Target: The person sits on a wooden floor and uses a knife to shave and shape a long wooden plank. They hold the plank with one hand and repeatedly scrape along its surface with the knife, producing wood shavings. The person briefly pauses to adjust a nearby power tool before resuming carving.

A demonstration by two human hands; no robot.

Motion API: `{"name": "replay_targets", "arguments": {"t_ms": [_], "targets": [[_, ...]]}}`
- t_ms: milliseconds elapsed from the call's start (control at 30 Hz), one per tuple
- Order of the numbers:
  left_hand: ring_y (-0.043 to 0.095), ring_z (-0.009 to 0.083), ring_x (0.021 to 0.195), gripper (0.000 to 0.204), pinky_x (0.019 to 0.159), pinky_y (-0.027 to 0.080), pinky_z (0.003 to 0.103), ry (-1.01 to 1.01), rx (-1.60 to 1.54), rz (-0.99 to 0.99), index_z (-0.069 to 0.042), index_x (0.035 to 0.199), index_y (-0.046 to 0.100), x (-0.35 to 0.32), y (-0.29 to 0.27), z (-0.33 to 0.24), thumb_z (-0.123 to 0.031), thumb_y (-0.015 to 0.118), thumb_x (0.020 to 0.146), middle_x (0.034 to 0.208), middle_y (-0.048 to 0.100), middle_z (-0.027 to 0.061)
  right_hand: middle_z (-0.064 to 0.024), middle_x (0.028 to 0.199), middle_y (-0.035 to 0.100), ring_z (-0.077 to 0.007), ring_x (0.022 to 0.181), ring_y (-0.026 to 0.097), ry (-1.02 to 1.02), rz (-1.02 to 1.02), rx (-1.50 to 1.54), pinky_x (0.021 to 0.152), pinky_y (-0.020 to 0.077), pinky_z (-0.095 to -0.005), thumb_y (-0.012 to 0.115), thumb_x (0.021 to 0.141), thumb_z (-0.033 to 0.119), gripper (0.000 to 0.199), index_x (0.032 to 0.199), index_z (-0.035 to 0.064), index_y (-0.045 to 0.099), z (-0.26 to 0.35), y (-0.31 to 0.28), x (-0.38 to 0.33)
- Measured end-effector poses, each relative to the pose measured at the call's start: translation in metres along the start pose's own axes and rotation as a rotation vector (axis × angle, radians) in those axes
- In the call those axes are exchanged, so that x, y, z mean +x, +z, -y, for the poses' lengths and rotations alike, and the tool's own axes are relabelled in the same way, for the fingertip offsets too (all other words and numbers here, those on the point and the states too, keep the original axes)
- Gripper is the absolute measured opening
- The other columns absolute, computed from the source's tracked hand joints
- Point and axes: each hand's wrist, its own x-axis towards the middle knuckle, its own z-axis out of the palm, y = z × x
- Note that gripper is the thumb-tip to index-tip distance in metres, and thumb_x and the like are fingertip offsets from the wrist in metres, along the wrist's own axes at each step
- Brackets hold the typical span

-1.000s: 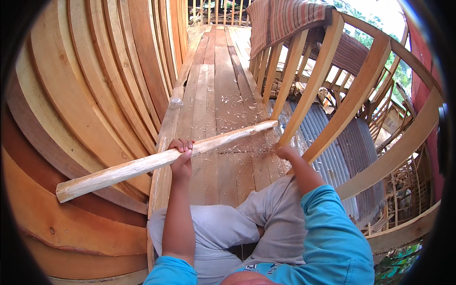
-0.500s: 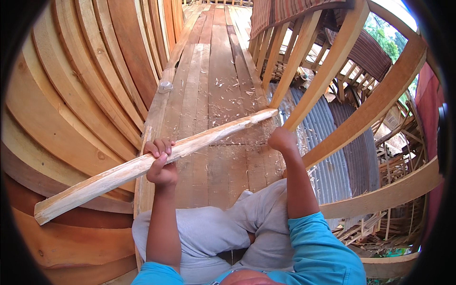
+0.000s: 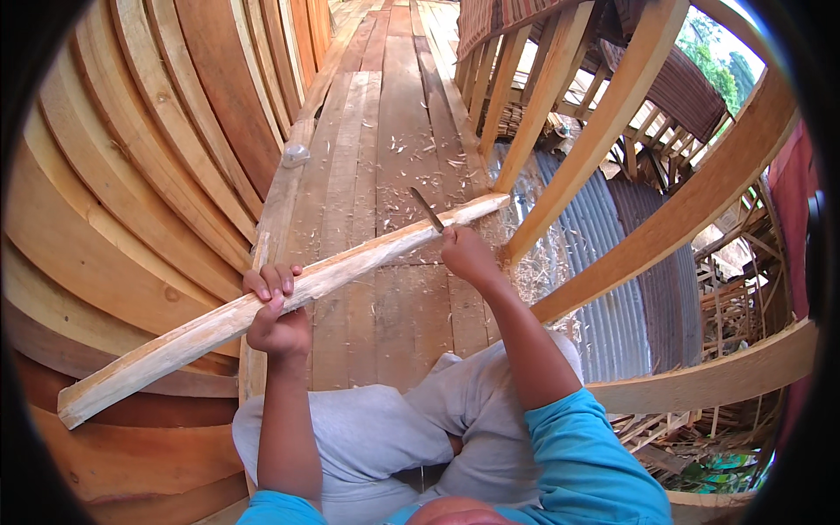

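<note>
A long pale strip of wood slants across in front of me, its near end at the lower left and its far end by the right railing. My left hand grips it left of its middle, fingers over the top edge and thumb on the near side. My right hand is closed around a tool with a narrow dark blade, probably a knife; its handle is hidden in the fist. The blade lies over the strip near its far end, tip pointing away and to the left.
Plank flooring scattered with wood shavings runs away from me. Slatted wooden boards rise on the left. Wooden railing posts line the right, with corrugated metal sheeting beyond and below. A small clear object sits by the left edge.
My right hand has moved left and slightly up from beside the railing, bringing the blade into sight over the strip. My left hand and the strip have shifted slightly left.
</note>
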Motion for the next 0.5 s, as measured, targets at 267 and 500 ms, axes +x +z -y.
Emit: {"name": "replay_targets", "arguments": {"t_ms": [267, 500], "targets": [[0.046, 0.0165, 0.079, 0.026, 0.099, 0.038, 0.041, -0.007, -0.020, -0.009, -0.015, 0.081, 0.043, -0.001, 0.002, 0.002, -0.005, 0.060, 0.065, 0.075, 0.041, 0.0004, -0.0293, 0.082, 0.065, -0.0421, 0.081, 0.065, -0.023, 0.004, 0.071, 0.076, 0.0470, -0.0481, 0.042, 0.102, 0.040, 0.055, 0.086, -0.0075, 0.065, -0.018, 0.006, 0.005], [0.045, 0.0166, 0.080, 0.025, 0.099, 0.038, 0.041, -0.014, -0.027, -0.033, -0.015, 0.081, 0.043, -0.002, 0.006, 0.001, -0.005, 0.059, 0.065, 0.075, 0.041, 0.0006, -0.0215, 0.059, 0.059, -0.0356, 0.060, 0.061, 0.066, -0.027, 0.051, 0.060, 0.0441, -0.0468, 0.047, 0.096, 0.058, 0.074, 0.063, -0.0057, 0.060, -0.027, 0.019, 0.016]]}}
